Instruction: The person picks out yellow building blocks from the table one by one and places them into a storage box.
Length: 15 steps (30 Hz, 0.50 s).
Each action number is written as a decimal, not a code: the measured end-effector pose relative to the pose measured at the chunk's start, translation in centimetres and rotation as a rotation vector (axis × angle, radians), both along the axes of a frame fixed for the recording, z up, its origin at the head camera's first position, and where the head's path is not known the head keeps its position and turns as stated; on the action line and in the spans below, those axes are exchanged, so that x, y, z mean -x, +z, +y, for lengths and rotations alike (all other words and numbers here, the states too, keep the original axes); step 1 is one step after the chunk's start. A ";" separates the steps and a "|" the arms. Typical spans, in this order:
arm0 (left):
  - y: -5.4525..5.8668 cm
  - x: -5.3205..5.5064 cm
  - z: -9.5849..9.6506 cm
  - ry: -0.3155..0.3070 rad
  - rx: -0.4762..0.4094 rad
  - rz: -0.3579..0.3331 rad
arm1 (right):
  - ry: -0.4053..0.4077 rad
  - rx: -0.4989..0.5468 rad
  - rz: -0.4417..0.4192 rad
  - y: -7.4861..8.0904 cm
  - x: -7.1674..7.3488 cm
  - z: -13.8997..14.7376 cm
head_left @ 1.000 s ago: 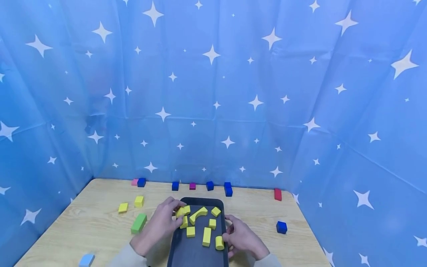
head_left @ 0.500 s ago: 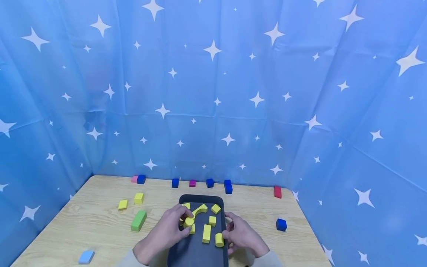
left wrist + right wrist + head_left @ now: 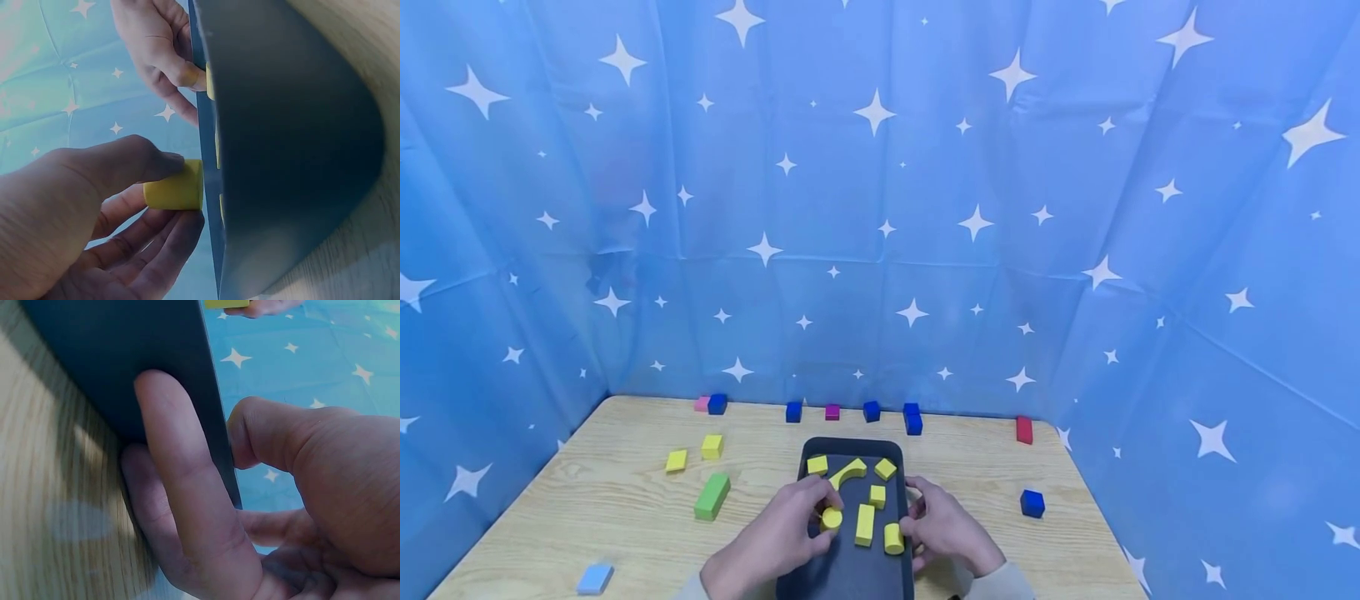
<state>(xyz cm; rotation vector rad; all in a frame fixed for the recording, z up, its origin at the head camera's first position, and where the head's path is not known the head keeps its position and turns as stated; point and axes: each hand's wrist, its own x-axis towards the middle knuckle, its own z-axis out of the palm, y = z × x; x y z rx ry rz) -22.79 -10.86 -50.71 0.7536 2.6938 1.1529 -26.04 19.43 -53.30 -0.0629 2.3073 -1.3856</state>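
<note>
Between its thumb and fingers my left hand (image 3: 782,529) pinches a yellow cylinder block (image 3: 831,519), over the left half of a dark tray (image 3: 850,577). The left wrist view shows the held cylinder (image 3: 178,186) at the level of the tray's rim. My right hand (image 3: 946,533) grips the tray's right side, thumb at the rim and fingers against the outer wall (image 3: 112,356). Inside the tray lie a yellow arch (image 3: 850,470), a long yellow block (image 3: 865,525), a second yellow cylinder (image 3: 893,539) beside the right thumb, and several small yellow blocks.
Left of the tray lie two yellow blocks (image 3: 712,447), a green block (image 3: 712,497) and a light blue block (image 3: 595,578). Several dark blue blocks, a magenta block (image 3: 832,412) and a red block (image 3: 1024,430) line the far edge. One blue block (image 3: 1032,503) lies right.
My left hand has moved from the tray's far left corner toward me and slightly right, carrying the yellow cylinder. The right hand keeps its grip on the tray's side.
</note>
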 end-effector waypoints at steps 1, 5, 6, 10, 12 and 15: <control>0.0 0.0 0.0 -0.007 0.005 -0.009 | 0.000 0.000 0.000 0.0 0.0 0.0; -0.1 0.0 0.1 -0.039 0.020 -0.040 | -0.001 0.004 0.000 0.1 0.0 0.0; -0.1 0.0 0.2 -0.046 0.025 -0.044 | -0.001 0.005 -0.001 0.1 0.0 0.0; -0.4 -0.1 0.3 -0.062 0.036 -0.050 | 0.000 0.008 -0.002 0.1 -0.1 0.0; -0.4 -0.1 0.4 -0.066 0.033 -0.050 | 0.003 0.008 -0.001 0.1 -0.1 0.0; -0.3 -0.2 0.4 -0.073 0.029 -0.049 | 0.006 0.008 0.001 0.1 -0.1 0.0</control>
